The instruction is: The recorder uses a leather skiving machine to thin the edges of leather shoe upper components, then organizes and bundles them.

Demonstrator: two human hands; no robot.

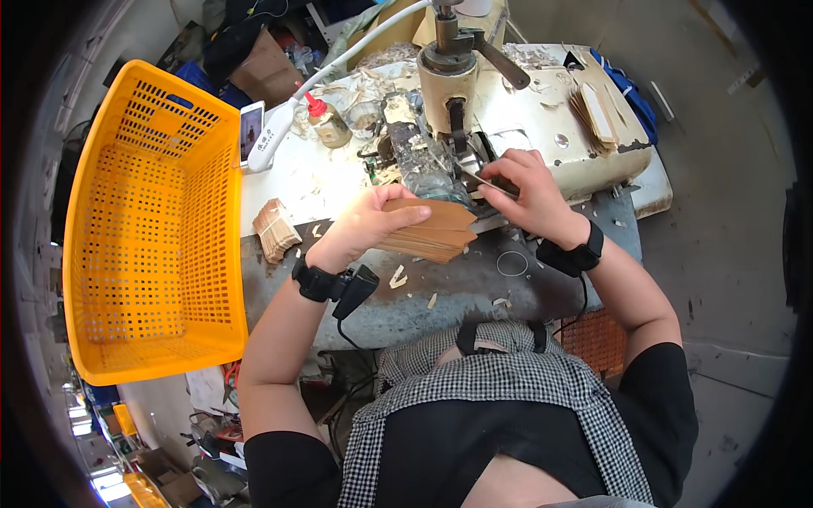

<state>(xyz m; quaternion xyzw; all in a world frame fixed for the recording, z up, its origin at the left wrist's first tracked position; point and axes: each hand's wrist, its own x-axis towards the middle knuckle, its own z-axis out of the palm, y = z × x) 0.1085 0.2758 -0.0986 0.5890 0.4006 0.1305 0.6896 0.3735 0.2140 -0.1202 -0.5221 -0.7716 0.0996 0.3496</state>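
Your left grip (373, 222) is pressed around a brown stack (430, 240), thumb on top, over the table (389, 317) and just in front of the machine (450, 100). Your right grip (532, 199) pinches a thin piece (489, 183) between thumb and fingers, close by the machine's working end. A tied bundle (275, 233) lies left of your left grip, near the yellow basket (239, 279). A loop (511, 264) and pale scraps (398, 278) lie nearer you.

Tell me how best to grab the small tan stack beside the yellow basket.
Likely pinch the small tan stack across its middle, coming from above: it lies longer than wide, between the yellow basket on its left and the left hand on its right.
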